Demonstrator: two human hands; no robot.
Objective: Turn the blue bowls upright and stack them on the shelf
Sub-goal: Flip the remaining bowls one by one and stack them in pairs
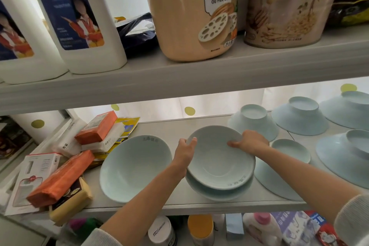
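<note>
Both my hands hold one upright pale blue bowl (217, 158) by its rim: my left hand (185, 152) on the left edge, my right hand (249, 142) on the far right edge. It sits tilted in a second upright bowl (217, 193) on the middle shelf (179, 203). Another upright blue bowl (133, 168) stands alone to the left. Upside-down blue bowls lie to the right: one behind my right hand (253, 124), one further back (301, 116), one under my right forearm (283, 166), and two at the right edge (345, 158) (349, 108).
Orange packets (60, 179) and white boxes (34, 177) are piled at the shelf's left end. The upper shelf (179, 78) carries white bottles (75, 18) and large jars (191, 12). Bottles and cans (199, 229) stand on the level below.
</note>
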